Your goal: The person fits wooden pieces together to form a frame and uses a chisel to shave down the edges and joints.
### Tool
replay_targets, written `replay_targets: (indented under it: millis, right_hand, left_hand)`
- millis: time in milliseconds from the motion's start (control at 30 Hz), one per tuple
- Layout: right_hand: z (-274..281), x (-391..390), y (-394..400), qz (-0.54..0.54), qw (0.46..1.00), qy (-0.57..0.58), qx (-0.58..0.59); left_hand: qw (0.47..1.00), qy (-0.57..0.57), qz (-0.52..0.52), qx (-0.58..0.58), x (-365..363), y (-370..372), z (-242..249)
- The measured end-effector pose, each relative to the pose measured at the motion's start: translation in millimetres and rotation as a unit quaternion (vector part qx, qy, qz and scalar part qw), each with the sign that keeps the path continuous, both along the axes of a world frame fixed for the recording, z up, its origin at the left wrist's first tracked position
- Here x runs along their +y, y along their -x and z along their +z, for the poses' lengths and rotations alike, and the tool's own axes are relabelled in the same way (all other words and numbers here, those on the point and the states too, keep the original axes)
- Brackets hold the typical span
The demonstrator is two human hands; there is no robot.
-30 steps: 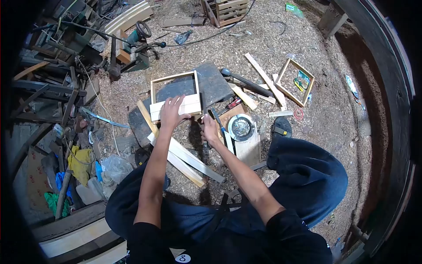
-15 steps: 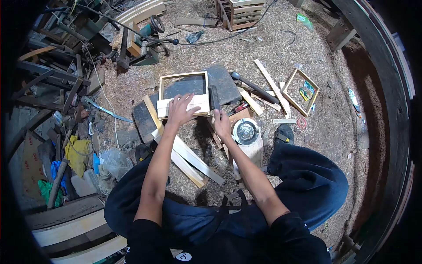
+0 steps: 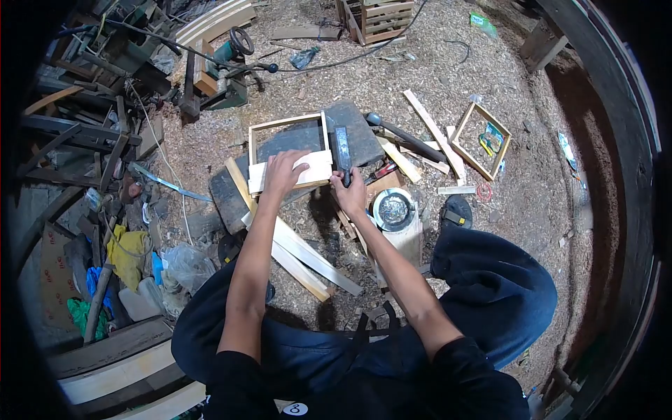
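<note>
My left hand [image 3: 283, 171] lies with its fingers spread over a pale wooden slat [image 3: 318, 162], pressing it across the near part of a small rectangular wooden frame [image 3: 253, 143]. The frame rests on a dark flat slab [image 3: 357, 122] on the ground. Just right of the frame, my right hand [image 3: 350, 192] is closed round the near end of a flat, dark metal tool [image 3: 341, 143]. Its broad metal end points away from me, alongside the frame's right side. A round tin [image 3: 376, 210] with small shiny pieces inside stands beside my right wrist.
Another wooden frame [image 3: 458, 148] lies at the right, near loose strips [image 3: 413, 105] and a long dark bar [image 3: 413, 143]. More slats [image 3: 301, 245] lie between my legs. Machinery with a handwheel [image 3: 241, 40] stands at upper left, and a slatted crate [image 3: 381, 21] at the top.
The metal tool has turned, showing its broad face instead of its narrow edge. The slat under my left hand now sits more tilted. My right hand has shifted slightly.
</note>
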State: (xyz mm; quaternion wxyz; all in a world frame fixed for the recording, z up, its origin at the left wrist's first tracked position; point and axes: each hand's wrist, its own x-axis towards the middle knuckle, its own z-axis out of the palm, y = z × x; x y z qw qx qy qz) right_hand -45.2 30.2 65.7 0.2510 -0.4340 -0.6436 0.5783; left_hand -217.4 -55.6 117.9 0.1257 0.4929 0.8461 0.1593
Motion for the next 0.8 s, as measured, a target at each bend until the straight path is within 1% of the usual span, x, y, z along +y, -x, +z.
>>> replay_targets:
  millis: [233, 367, 467, 533, 600, 800]
  right_hand:
    - [-9, -3, 2, -0.014, 1.0, -0.016, 0.007]
    - [-22, -4, 6, -0.017, 1.0, -0.019, 0.015]
    - [-13, -3, 5, -0.011, 0.999, -0.031, -0.002]
    - [-10, -3, 5, -0.009, 1.0, -0.027, -0.002]
    - [-9, -3, 1, -0.008, 1.0, -0.021, -0.006]
    - [-15, -4, 4, -0.016, 0.999, -0.039, 0.002]
  left_hand:
    - [1.0, 0.014, -0.018, -0.01, -2, 9, 3]
    - [0.999, 0.019, -0.03, 0.031, -6, 9, -1]
    - [0.999, 0.006, -0.025, 0.048, -3, 4, -5]
    - [0.998, -0.005, -0.024, 0.051, -1, 3, 1]
    - [0.998, 0.061, -0.026, 0.006, 2, 4, 6]
    - [0.998, 0.058, -0.016, 0.017, 3, -2, 12]
